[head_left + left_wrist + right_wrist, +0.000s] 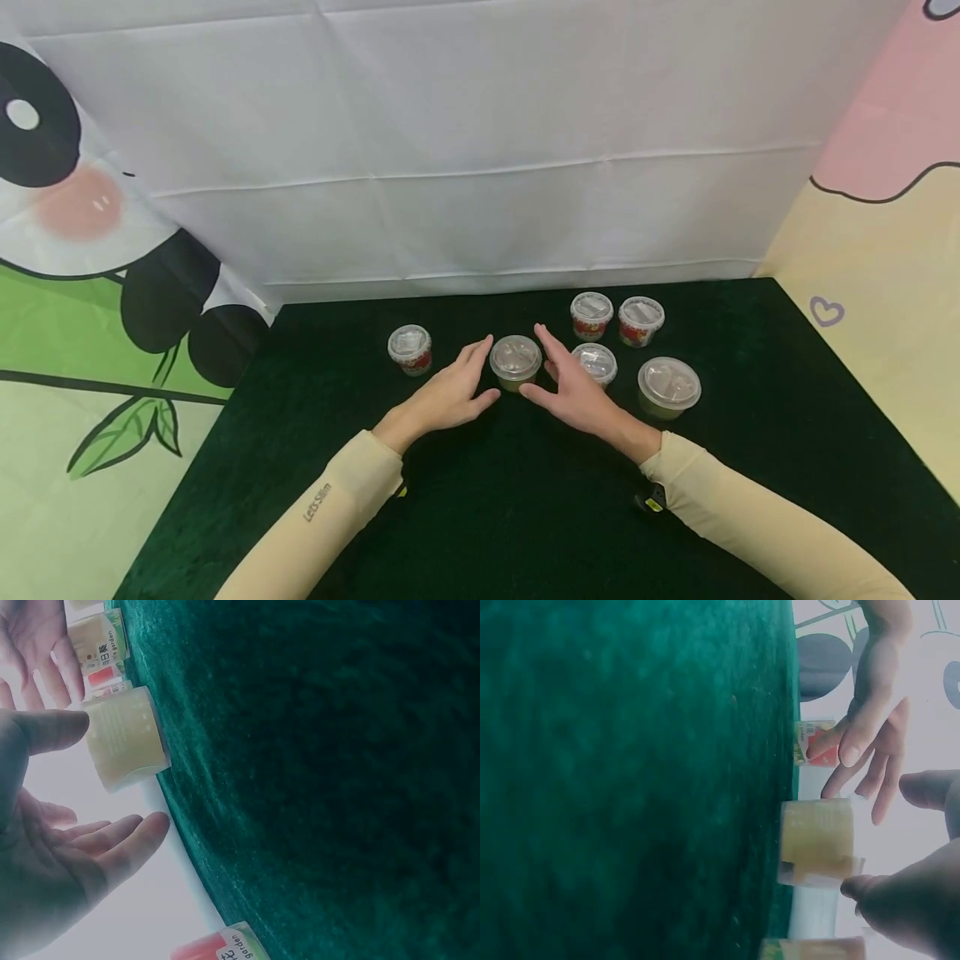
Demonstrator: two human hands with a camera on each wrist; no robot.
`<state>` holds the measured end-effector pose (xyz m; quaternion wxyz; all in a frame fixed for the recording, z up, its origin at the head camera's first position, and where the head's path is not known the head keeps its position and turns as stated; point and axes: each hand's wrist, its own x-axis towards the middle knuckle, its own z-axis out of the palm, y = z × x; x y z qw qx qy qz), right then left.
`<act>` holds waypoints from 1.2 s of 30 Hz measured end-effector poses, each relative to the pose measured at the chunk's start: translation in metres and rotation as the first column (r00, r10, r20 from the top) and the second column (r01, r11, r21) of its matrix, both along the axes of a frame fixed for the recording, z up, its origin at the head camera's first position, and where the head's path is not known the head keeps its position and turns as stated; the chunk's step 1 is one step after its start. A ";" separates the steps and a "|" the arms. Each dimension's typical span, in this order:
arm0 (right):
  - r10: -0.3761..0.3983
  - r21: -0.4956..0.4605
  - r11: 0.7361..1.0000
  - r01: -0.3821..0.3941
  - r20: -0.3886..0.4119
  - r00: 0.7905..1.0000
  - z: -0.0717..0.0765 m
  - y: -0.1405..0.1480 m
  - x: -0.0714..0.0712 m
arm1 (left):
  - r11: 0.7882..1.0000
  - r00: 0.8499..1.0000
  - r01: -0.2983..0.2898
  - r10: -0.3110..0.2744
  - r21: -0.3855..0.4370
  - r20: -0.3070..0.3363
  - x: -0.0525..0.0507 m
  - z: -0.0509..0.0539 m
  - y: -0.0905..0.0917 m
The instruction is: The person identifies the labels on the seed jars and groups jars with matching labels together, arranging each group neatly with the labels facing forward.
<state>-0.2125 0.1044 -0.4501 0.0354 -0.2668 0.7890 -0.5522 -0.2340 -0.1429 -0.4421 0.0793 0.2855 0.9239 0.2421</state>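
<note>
Cups [670, 384] over right look sorted imo, middle cup [516, 358] probably isn't, with left grip [444, 394] and right grip [576, 397] loose either side.

Lidded yellowish tub [516, 360], upright

Left grip [446, 398], right grip [576, 395] facing inward, fingers [135, 851] extended.
</note>
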 end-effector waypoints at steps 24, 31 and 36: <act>0.034 -0.068 0.998 -0.004 0.444 0.895 -0.022 -0.002 -0.008 | 0.999 0.981 -0.010 0.019 -0.050 0.191 0.007 0.000 0.003; 0.045 -0.080 0.997 -0.011 0.437 0.898 -0.022 -0.001 -0.008 | 1.000 0.982 -0.014 0.019 -0.028 0.190 0.008 0.001 0.005; 0.056 -0.088 0.996 -0.019 0.442 0.895 -0.022 0.001 -0.010 | 0.999 0.979 -0.021 0.025 -0.025 0.201 0.007 0.001 0.007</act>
